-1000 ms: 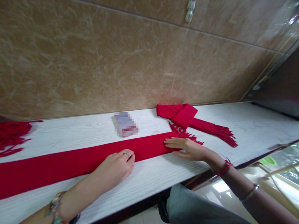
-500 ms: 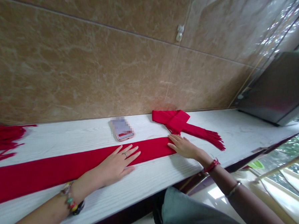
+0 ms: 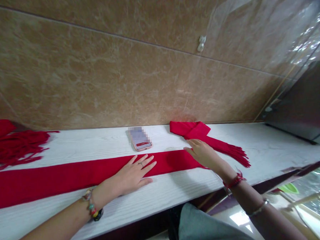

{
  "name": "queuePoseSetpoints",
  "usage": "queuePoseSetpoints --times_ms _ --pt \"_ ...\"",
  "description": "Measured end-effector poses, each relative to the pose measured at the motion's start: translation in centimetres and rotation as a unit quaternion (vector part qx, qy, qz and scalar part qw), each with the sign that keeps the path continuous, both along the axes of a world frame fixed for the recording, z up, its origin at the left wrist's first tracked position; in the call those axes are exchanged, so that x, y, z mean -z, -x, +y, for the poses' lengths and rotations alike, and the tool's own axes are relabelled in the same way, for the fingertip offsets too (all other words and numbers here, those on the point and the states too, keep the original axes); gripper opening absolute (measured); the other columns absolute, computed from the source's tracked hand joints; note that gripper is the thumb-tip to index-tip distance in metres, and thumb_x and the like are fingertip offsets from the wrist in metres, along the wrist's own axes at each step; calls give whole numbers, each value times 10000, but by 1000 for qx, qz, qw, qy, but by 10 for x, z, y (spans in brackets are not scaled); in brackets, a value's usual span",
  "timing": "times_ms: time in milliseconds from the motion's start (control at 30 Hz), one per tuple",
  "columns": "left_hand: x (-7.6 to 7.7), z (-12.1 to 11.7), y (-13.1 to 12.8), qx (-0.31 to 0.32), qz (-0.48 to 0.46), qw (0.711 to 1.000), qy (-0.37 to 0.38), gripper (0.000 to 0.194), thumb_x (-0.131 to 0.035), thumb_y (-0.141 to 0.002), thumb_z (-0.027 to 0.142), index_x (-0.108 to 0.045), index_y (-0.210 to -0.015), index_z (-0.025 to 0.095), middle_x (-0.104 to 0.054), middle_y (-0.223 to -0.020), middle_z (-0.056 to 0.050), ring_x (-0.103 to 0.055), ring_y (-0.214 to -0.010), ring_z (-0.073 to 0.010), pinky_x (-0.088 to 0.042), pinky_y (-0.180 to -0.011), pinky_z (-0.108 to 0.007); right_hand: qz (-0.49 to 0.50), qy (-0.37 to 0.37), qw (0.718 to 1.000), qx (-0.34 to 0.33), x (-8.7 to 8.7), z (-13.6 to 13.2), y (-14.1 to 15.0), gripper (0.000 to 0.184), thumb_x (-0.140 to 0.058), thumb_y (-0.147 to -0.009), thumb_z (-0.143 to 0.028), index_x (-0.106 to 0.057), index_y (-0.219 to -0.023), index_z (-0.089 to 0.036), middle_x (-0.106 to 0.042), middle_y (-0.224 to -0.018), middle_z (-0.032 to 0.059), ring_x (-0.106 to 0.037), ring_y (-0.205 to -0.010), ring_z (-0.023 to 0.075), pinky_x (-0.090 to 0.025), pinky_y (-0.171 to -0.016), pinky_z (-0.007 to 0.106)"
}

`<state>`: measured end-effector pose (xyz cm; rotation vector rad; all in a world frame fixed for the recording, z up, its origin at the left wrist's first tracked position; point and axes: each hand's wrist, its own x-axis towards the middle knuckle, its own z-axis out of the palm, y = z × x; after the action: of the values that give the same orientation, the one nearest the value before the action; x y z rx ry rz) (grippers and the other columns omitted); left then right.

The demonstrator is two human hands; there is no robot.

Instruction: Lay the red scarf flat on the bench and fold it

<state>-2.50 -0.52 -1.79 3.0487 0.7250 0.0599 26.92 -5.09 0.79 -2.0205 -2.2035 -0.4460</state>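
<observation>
A long red strip of cloth, like a scarf (image 3: 71,174), lies flattened lengthwise along the white wood-grain counter (image 3: 164,202). My left hand (image 3: 134,175) rests palm down on it with the fingers spread. At the strip's right end is my right hand (image 3: 204,155), just above the cloth, fingers stretched out and holding nothing; it covers part of that end. Behind it, against the wall, lies a folded red scarf (image 3: 194,129) with one fringed tail pointing right.
A phone (image 3: 141,140) in a pink case lies behind the strip. At the far left is a heap of red fringe (image 3: 24,148). The tiled wall (image 3: 107,83) bounds the back, and a dark grey box-like object (image 3: 304,101) stands at the counter's right end.
My right hand has risen slightly from the strip's end, baring more cloth under it. My left hand stays spread on the strip. The whole view has shifted a little to the left.
</observation>
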Motion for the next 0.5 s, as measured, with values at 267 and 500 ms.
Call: queuePoseSetpoints --times_ms 267,500 --pt "-7 -13 45 -62 22 998 3 567 -355 -904 475 -266 -1387 193 -252 -1447 -80 -220 -1332 -224 -173 -1058 -400 62 104 958 -261 41 25 77 550 -292 -921 -445 -296 -1375 -134 -369 -1385 169 -302 -1291 265 -285 -1026 517" --pt "-12 -31 147 -166 37 985 4 574 -378 -904 453 -237 -1395 189 -261 -1447 -76 -206 -1336 -206 -175 -1065 -371 14 60 940 -336 59 43 60 481 -259 -931 -402 -351 -1356 -197 -387 -1368 174 -351 -1261 293 -376 -940 572"
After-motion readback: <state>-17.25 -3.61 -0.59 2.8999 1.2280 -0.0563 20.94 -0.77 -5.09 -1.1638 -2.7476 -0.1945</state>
